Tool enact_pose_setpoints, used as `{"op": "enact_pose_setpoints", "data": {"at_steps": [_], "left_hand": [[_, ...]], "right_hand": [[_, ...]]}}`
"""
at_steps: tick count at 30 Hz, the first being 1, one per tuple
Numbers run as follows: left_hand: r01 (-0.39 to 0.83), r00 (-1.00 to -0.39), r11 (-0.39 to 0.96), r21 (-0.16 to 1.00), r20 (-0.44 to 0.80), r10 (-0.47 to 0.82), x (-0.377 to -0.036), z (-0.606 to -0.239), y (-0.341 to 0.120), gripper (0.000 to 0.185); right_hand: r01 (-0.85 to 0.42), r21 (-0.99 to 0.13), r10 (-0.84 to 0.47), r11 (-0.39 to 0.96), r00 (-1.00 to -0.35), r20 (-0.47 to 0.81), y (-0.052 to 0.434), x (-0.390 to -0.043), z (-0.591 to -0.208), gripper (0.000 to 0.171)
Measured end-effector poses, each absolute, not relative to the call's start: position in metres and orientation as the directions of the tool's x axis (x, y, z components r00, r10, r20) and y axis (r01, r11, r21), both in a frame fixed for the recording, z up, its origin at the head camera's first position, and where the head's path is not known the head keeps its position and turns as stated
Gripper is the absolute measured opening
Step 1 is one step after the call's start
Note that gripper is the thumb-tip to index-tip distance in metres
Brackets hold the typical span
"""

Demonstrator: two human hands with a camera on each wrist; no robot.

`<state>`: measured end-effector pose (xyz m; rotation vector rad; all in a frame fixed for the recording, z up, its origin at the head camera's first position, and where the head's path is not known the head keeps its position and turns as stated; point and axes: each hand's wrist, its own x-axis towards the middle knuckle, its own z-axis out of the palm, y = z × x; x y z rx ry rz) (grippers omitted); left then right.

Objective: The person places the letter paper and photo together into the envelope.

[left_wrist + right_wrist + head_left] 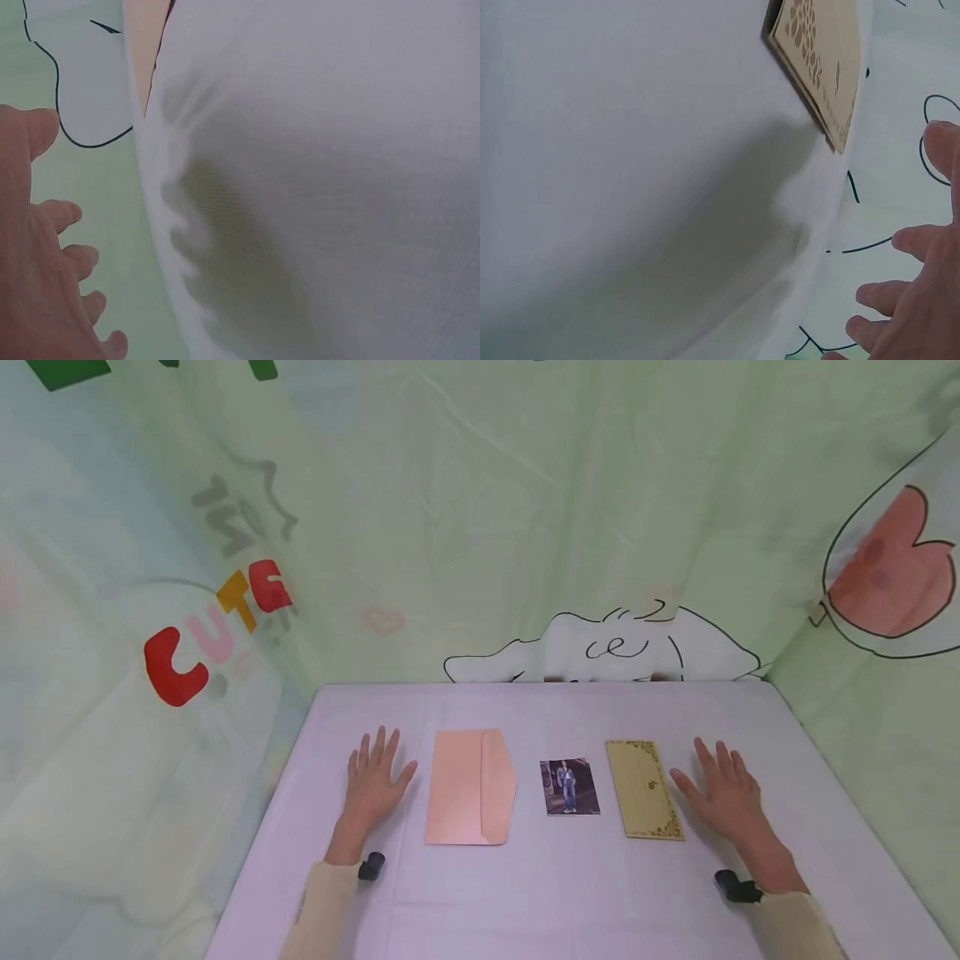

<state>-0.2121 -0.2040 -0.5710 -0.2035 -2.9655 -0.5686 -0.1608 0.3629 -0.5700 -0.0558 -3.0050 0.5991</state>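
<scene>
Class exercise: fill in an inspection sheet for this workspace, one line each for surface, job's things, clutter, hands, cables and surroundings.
Surface: table under a pale lilac cloth.
Job's things: pink envelope, flap open; photo; gold-patterned card; in a row, apart.
Clutter: nothing seen.
Hands: left hand flat on the cloth left of the envelope; right hand flat right of the card; neither holds anything.
Cables: nothing seen.
Surroundings: green cartoon backdrop with "CUTE" lettering.
</scene>
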Motion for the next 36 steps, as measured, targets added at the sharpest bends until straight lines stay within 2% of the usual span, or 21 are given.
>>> {"op": "enact_pose_setpoints", "data": {"at_steps": [12, 20, 36], "left_hand": [[0.193, -0.978, 0.918, 0.347, 0.141, 0.152, -0.215, -0.569, -0.19, 0.076], [0.214, -0.974, 0.915, 0.343, 0.147, 0.172, -0.214, -0.568, -0.181, 0.076], [0.226, -0.972, 0.922, 0.315, 0.129, 0.194, -0.214, -0.569, -0.169, 0.083]], "right_hand": [[-0.028, -0.415, 0.002, 0.909, -0.997, 0.071, 0.336, -0.167, -0.566, 0.085], [-0.051, -0.397, -0.025, 0.916, -0.997, 0.071, 0.318, -0.172, -0.568, 0.087], [-0.055, -0.417, -0.044, 0.907, -0.998, 0.035, 0.274, -0.175, -0.56, 0.088]]}}
